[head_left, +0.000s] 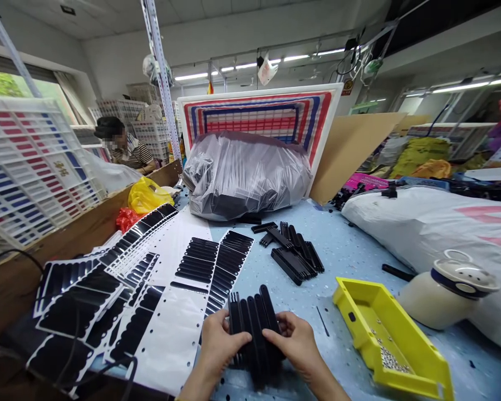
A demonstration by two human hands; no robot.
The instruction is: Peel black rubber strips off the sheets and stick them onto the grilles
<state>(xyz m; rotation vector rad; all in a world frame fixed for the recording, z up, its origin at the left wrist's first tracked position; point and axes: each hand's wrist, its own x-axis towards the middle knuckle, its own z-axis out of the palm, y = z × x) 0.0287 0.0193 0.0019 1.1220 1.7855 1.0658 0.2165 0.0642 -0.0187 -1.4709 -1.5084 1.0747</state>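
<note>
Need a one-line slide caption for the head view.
Left hand and right hand holding a row of black pieces at a blue table, beside a yellow bin.

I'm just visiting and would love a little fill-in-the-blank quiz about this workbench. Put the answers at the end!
1. The strips held between the left hand and the right hand are coloured ____.
2. The open tray with tiny pieces in it is coloured ____.
3. Of the two hands, the ____ one is nearer the bottle.
4. The sheets beside the hands carry black pieces on a ____ backing.

Missing words: black; yellow; right; white.
</note>
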